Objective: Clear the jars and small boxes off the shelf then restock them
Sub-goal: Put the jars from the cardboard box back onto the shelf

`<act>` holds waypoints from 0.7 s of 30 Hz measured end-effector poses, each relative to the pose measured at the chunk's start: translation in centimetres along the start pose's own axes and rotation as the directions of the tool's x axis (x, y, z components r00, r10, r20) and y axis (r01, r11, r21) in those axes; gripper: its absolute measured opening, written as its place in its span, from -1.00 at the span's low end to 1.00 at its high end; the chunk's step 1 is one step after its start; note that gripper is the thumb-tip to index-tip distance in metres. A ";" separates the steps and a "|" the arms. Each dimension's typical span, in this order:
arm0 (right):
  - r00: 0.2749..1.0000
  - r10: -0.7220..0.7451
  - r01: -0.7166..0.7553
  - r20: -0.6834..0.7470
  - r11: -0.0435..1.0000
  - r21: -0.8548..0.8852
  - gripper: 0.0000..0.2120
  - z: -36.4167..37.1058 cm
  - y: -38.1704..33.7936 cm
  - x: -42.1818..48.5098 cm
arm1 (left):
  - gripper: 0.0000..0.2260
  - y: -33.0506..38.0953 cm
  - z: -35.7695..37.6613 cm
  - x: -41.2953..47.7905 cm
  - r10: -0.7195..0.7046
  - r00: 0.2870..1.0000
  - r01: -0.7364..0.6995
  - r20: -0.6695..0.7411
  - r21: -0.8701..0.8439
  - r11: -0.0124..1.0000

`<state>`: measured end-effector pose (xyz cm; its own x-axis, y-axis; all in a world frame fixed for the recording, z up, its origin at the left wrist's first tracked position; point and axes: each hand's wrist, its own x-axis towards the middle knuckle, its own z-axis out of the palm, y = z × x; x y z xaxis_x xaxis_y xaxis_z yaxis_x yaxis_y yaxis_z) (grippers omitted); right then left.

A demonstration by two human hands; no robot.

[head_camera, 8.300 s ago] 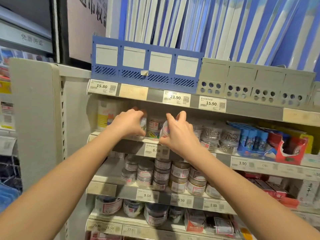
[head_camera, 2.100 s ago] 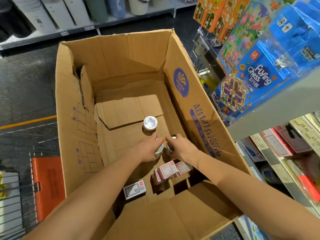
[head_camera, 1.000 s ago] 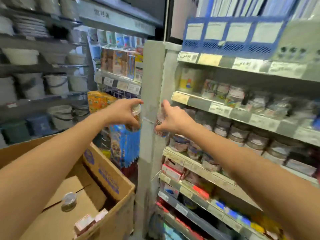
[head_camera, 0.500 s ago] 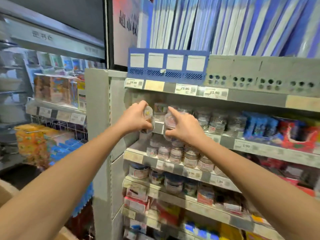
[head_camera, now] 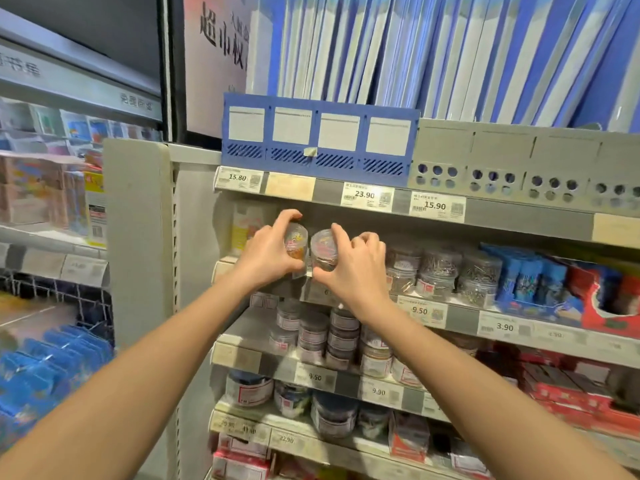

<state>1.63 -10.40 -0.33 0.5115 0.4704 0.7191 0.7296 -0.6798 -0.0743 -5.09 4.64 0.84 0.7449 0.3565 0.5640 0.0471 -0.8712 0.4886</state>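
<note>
Gripped side by side, almost touching, at the front edge of the second shelf from the top: two small clear jars. Could not tell whether set down on it or held just above. Clamped between the thumb and curled fingers of the left hand: the left jar, tilted, packed with yellow, pink and orange bits. Pinched by the right hand, fingers bent over its top and thumb beneath: the right jar, round clear lid facing out, pale contents with a streak of colour. No legible print on either. Stood just to their right on the same shelf: pin jars, clear, full of silvery metal, stickers too blurred to read. Read on the price tags along that edge: 9.50 and 3.90. Read on the edge above: 15.80, 23.90, 15.90. Below, over tags 9.50 and 9.90: labelled stacked jars. Lower again: 22.90. Above everything: a blue rack with four blank white panes, a grey rack beside it, blue and white folders behind. Showed large Chinese characters, partly cut off, on a sign.
</note>
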 end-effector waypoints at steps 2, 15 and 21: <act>1.000 0.016 -0.016 -0.026 1.000 0.004 -0.21 0.9 -0.3 0.3 | -0.27 -0.5 0.1 0.4 -0.003 0.999 0.002 -0.033 -0.034 0.999; 0.992 0.125 -0.125 0.003 0.992 0.000 -0.33 1.5 -1.3 2.5 | -0.44 -2.3 0.3 2.9 -0.004 1.000 0.007 0.019 -0.142 0.990; 0.983 0.160 -0.159 0.090 0.987 -0.015 -0.37 1.3 -1.6 3.8 | -0.41 -2.9 0.0 4.6 -0.008 0.994 0.026 0.107 -0.171 0.985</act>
<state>2.96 -6.82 1.61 0.6600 0.4043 0.6333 0.6322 -0.7543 -0.1773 -1.82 8.86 2.01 0.8115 0.3249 0.4858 -0.0480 -0.7914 0.6094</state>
